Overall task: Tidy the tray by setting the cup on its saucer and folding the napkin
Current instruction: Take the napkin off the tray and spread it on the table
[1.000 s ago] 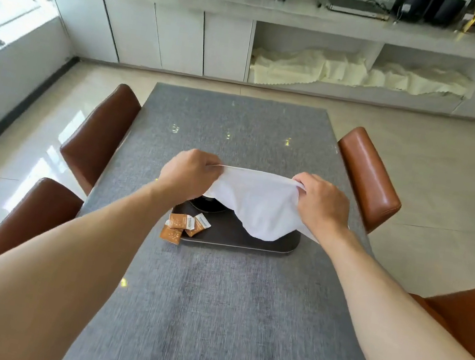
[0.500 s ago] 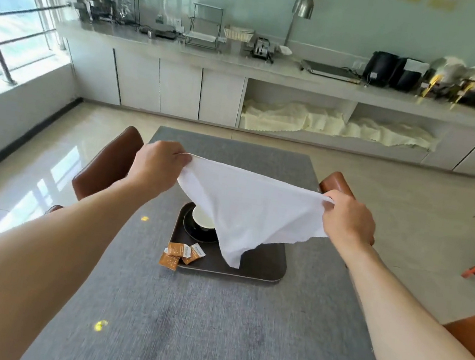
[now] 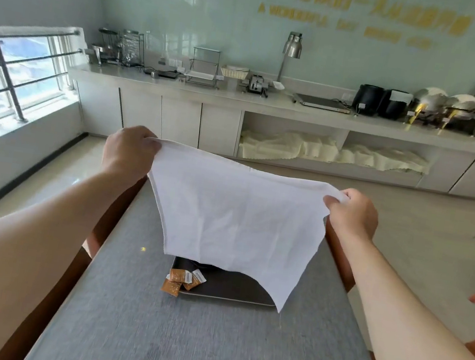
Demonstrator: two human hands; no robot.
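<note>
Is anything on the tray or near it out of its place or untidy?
Yes. The sachets lie loosely at the front left corner of the tray, and one hangs over its edge onto the table. The napkin, held up by both hands, hides the cup and saucer.

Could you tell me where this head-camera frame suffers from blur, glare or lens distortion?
Head view: near table streaked with motion blur; gold wall lettering too soft to read; window overexposed; forearms stretched by the wide lens; napkin fairly sharp.
</note>
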